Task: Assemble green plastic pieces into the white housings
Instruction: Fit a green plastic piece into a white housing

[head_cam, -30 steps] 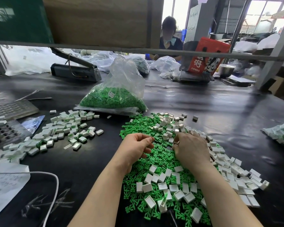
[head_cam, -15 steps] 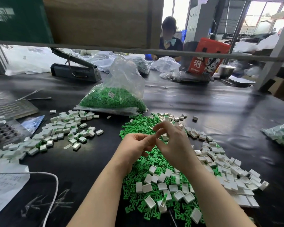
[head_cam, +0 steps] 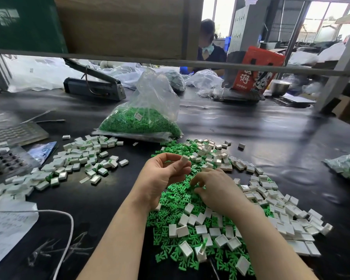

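left grip [head_cam: 166, 174] pinches white housing [head_cam: 184, 158] – right grip [head_cam: 214, 186] on green pieces [head_cam: 176, 197]

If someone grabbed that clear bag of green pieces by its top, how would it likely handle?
The clear bag would probably be floppy: its thin film stands crumpled and loose above the fill. The green pieces inside sit in a low slumped mound, so they would likely shift and sag downward. The neck looks open, so tilting it might spill pieces onto the black table.
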Available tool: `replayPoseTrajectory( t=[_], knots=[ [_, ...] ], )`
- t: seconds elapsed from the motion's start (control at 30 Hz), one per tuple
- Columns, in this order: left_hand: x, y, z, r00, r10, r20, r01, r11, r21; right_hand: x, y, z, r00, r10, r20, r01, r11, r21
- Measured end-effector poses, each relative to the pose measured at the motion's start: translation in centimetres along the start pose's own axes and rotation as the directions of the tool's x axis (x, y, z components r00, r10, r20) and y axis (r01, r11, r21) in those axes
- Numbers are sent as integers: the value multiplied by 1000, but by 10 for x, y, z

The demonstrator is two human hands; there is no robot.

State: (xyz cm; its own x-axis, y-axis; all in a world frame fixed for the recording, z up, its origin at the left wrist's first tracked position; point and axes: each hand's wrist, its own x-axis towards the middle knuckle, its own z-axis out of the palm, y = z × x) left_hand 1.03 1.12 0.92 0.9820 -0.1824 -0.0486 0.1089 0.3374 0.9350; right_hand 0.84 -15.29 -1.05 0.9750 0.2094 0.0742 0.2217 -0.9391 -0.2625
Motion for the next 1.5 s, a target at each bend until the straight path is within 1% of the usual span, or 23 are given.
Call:
replayPoseTrajectory(
  t=[0.17, 0.23, 0.27, 0.33, 0.4, 0.47, 0.53, 0.7, 0.77, 0.83, 0.97, 1.0, 1.13, 1.23, 1.37, 1.5],
  knots=[
    [-1, 2, 1, 998, 34, 53, -31, 998, -62, -2, 2, 1, 998, -15, -67, 19, 999, 50],
    [-1, 2, 1, 997, 46, 66, -42, 997, -65, -1, 2, 1, 996, 0, -92, 10, 995, 101],
    [-1, 2, 1, 996, 52, 70, -47, 997, -68, 0, 2, 0, 993, 16, -115, 3, 987, 162],
    [-1, 2, 0, 996, 65, 67, -60, 996, -69, 1, 2, -4, 979, 69, -192, 2, 938, 347],
    [-1, 2, -1, 996, 78, 44, -75, 996, -56, 0, 1, -10, 962, 120, -247, 34, 839, 542],
    [0, 3, -2, 997, 79, 15, -77, 995, -63, -3, -1, -15, 956, 157, -249, 69, 702, 709],
    [0, 3, -3, 997, 73, 1, -73, 995, -70, -6, -3, -19, 956, 180, -233, 92, 569, 817],
    [0, 3, -3, 998, 68, -15, -69, 997, -44, -10, -7, -27, 963, 179, -202, 136, 322, 937],
    [0, 3, -1, 998, 67, -22, -69, 995, -69, -10, -7, -28, 968, 167, -188, 138, 275, 952],
    [0, 2, 0, 998, 63, -28, -65, 995, -81, -10, -8, -28, 970, 151, -188, 144, 263, 954],
    [1, -1, 3, 993, 78, -84, -77, 997, 15, -10, -8, -27, 970, 137, -199, 155, 279, 948],
    [1, -1, 3, 993, 78, -94, -76, 997, 16, -10, -8, -27, 968, 140, -209, 162, 289, 944],
    [2, 0, 3, 993, 64, -98, -73, 994, -84, -8, -10, -24, 953, 168, -254, 194, 306, 932],
    [1, -1, 4, 995, 59, -77, -67, 992, -106, -6, -12, -22, 943, 173, -284, 211, 350, 913],
    [0, 0, 6, 997, 46, -67, -51, 996, -74, -5, -14, -20, 929, 177, -324, 242, 372, 896],
    [-1, 1, 7, 994, 76, -75, -76, 997, -1, -5, -13, -20, 918, 194, -347, 258, 374, 891]
  ],
)
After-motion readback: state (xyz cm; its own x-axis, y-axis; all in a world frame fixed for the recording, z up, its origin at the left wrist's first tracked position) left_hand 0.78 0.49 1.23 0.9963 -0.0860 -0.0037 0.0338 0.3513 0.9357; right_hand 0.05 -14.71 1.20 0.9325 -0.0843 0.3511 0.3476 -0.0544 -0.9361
